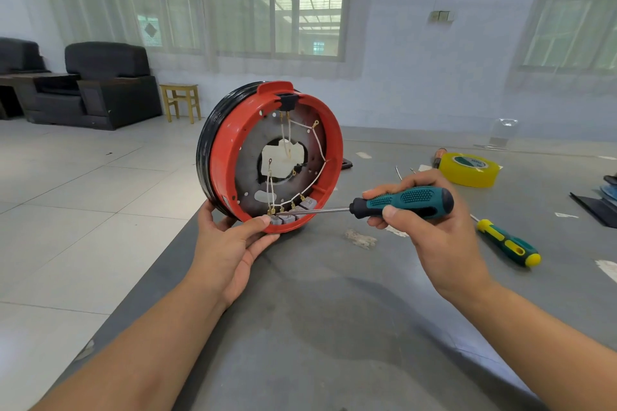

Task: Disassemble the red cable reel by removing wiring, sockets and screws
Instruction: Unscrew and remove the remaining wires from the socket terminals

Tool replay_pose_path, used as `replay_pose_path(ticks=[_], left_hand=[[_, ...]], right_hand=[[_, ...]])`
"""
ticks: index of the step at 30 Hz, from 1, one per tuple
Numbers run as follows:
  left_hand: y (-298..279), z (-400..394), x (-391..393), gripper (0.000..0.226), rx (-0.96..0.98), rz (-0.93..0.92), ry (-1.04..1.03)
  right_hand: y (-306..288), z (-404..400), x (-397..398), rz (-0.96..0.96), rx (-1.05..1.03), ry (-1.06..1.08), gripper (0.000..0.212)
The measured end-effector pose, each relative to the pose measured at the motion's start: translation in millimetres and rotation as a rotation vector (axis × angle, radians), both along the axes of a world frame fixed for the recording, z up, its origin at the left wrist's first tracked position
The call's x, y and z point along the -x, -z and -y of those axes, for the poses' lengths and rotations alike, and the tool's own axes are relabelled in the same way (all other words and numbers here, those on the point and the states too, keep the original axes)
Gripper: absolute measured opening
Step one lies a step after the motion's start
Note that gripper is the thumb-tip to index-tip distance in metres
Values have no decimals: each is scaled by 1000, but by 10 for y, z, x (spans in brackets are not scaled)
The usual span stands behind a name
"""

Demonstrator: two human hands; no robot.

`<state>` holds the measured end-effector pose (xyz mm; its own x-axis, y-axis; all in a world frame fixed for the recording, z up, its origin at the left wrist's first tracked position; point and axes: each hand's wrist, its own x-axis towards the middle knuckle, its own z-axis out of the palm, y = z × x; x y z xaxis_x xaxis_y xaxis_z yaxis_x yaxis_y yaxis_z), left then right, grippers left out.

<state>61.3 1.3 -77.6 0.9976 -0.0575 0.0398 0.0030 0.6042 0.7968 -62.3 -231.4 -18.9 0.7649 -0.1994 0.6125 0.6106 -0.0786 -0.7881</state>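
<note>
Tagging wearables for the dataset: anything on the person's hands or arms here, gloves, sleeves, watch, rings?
Nothing worn that shows. The left hand and right hand are bare, without gloves, and no rings are visible. Both forearms are uncovered right to the frame edge: no sleeves, watch, bands or markings in view.

Lighting: bright, even daylight from the large windows (273,0) at far centre and far right, softened by sheer curtains. Shadows: one broad, soft shadow on the grey table (334,310), near centre. Glare: mild washout in the window panes. Focus: sharp at centre. Distortion: wide-angle bowing at the edges; forearms stretched in the near corners.
</note>
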Motion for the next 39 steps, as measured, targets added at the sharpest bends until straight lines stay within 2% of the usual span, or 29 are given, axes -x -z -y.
replay_pose_path(ticks=[9, 14, 17, 21, 23, 27, 32, 33, 37, 39], left_hand=[[8, -2, -15, 77, -3, -8, 5], [2, 8, -8, 78, -31, -4, 1], [6, 4, -11, 77, -23, -6, 1], [15, -12, -25, 76, -4, -17, -1], [18, -15, -36, 76, 2, -28, -8], [15, -18, -43, 76, 12, -39, -14], [24, -25, -55, 78, 16, -45, -4], [27, -26, -56, 77, 19, -42, 2], [33, -36, -49, 75, 17, -36, 27], [28, -32, -45, 74, 8, -34, 36]], right_hand=[[27, 8, -25, -13, -53, 7, 30], [8, 173, -95, -39, -263, -19, 24], [5, 317, -142, -65, -400, -36, 31], [100, 492, -201, -194, -584, -40, 32], [170, 568, -219, -281, -604, -36, 38], [292, 680, -236, -390, -491, -54, 38], [318, 823, -224, -489, -287, 11, 49], [315, 856, -216, -513, -204, 42, 47], [340, 971, -185, -574, 467, 267, 28], [373, 990, -195, -560, 595, 255, 26]])
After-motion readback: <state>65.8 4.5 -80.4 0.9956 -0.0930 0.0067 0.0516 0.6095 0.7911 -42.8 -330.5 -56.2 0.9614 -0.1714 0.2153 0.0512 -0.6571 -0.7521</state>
